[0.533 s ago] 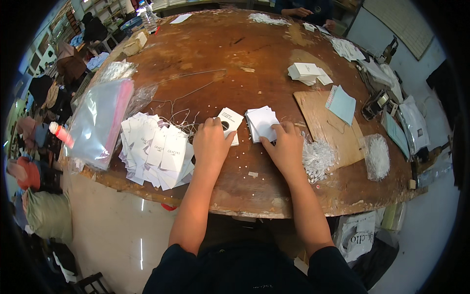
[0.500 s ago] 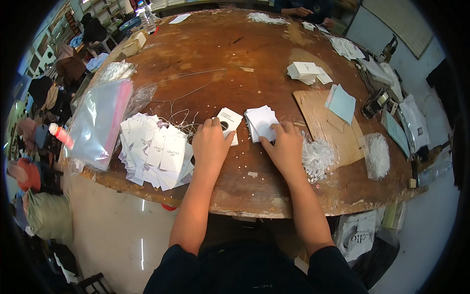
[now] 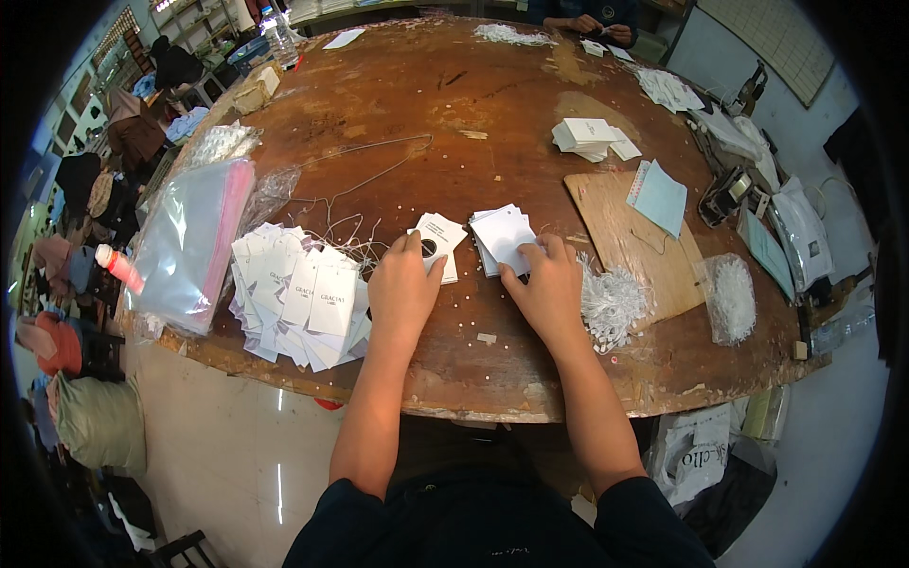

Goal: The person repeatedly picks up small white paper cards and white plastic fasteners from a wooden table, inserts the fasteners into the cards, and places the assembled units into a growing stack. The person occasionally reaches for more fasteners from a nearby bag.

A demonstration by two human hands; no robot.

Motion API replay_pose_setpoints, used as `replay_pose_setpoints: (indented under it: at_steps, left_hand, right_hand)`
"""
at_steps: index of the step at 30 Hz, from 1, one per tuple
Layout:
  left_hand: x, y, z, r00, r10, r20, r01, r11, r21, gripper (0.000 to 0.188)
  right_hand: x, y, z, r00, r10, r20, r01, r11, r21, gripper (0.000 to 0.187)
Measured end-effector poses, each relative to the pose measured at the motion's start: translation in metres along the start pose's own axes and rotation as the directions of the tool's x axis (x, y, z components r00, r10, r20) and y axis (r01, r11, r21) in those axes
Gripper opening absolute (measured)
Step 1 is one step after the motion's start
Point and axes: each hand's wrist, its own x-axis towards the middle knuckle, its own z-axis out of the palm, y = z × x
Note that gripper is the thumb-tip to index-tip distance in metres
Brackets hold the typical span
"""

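Observation:
A small stack of printed white hang tags (image 3: 443, 230), the top one with a black circle, lies slightly fanned on the wooden table. The fingers and thumb of my left hand (image 3: 401, 286) are curled over its left and near edges. To the right, my right hand (image 3: 546, 287) grips the near right corner of a stack of blank white hang tags (image 3: 502, 230) between thumb and fingers. Left of my left hand spreads a large overlapping pile of white hang tags (image 3: 295, 301) with strings. A bundle of white tag strings (image 3: 614, 305) sits beside my right hand.
Clear plastic bags (image 3: 194, 241) and a red-and-white bottle (image 3: 119, 267) are at the left. On the right are a wooden board (image 3: 620, 232), a blue card (image 3: 660, 199), a bagged string bundle (image 3: 731, 301) and another tag stack (image 3: 584, 137). A co-worker's hands (image 3: 601, 28) are across the table.
The printed tags under my left hand are fanned out a little more, and that hand has shifted slightly. My right hand stays on its stack. The co-worker's hands have come closer together.

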Motion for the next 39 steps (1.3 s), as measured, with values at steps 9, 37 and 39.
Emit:
replay_pose_setpoints:
  at_steps: [9, 37, 39]
  left_hand:
    - [0.001, -0.003, -0.004, 0.997, 0.076, -0.033, -0.077, 0.997, -0.014, 0.042]
    - [-0.021, 0.013, 0.000, 0.883, -0.395, 0.252, 0.262, -0.029, -0.965, 0.035]
    - [-0.026, 0.017, -0.001, 0.877, -0.345, 0.333, 0.330, -0.071, -0.941, 0.033]
  right_hand:
    - [-0.001, 0.001, -0.001, 1.000, -0.001, 0.007, 0.001, 1.000, -0.019, 0.037]
    - [-0.002, -0.020, -0.016, 0.982, -0.035, -0.185, 0.079, 0.968, 0.240, 0.038]
    - [-0.008, -0.031, -0.021, 0.979, -0.057, -0.195, 0.117, 0.944, 0.308, 0.040]
